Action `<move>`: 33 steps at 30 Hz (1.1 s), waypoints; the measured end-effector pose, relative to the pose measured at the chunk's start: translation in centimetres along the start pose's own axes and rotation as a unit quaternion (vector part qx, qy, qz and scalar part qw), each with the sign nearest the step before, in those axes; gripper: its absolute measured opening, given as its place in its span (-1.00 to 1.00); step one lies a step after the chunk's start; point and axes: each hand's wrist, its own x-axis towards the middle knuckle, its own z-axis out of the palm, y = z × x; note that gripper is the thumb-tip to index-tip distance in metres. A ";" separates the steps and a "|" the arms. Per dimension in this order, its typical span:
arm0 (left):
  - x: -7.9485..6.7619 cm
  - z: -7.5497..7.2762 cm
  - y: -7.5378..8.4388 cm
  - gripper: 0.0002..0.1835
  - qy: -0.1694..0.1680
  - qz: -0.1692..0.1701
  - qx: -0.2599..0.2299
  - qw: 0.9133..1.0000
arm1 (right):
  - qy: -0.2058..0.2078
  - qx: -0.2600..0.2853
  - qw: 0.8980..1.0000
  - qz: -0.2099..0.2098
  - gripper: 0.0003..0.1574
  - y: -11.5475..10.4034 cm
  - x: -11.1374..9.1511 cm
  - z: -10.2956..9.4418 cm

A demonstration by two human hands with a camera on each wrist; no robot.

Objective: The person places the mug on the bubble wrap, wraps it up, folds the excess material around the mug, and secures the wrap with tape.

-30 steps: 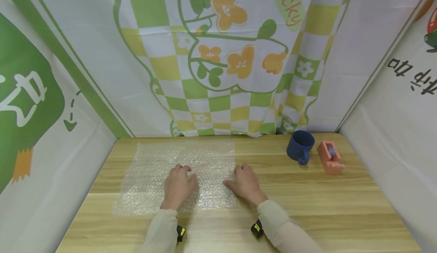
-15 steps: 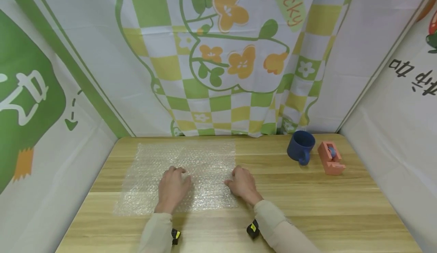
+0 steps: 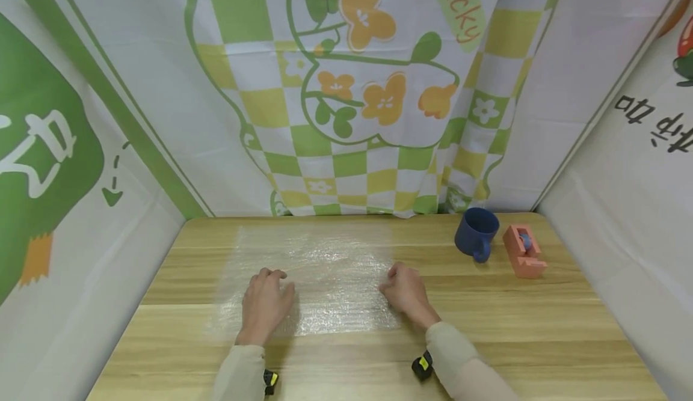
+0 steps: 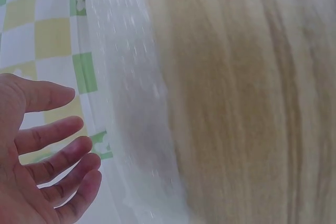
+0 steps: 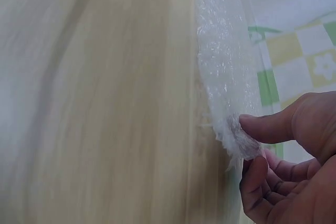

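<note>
A clear sheet of bubble wrap (image 3: 330, 281) lies spread over the left and middle of the wooden table. My right hand (image 3: 407, 293) pinches its right edge between thumb and fingers; in the right wrist view the bubble wrap (image 5: 226, 82) bunches at the thumb tip of that hand (image 5: 294, 161). Over the sheet's left part hovers my left hand (image 3: 265, 302). Its fingers are relaxed and spread, with nothing between them, as the left wrist view of the hand (image 4: 50, 150) shows.
A dark blue mug (image 3: 476, 232) stands at the back right of the table (image 3: 514, 335). Beside it sits a coral-coloured tape dispenser (image 3: 525, 252) with a blue roll. A printed curtain (image 3: 346, 166) hangs behind the table's back edge.
The bubble wrap has slid to the right along with my right hand. My left hand has moved leftward and a little nearer the body. Mug and tape dispenser stay put.
</note>
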 end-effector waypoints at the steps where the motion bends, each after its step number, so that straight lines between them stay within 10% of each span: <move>1: 0.0 0.0 0.0 -0.66 0.000 0.002 0.000 1.000 | 0.002 0.002 1.000 0.001 -0.63 0.3 -0.1 -0.3; 33: -1.7 3.8 5.9 -0.66 -0.037 0.142 0.056 0.988 | 0.006 -0.025 0.999 0.042 -0.60 8.1 -1.7 -7.8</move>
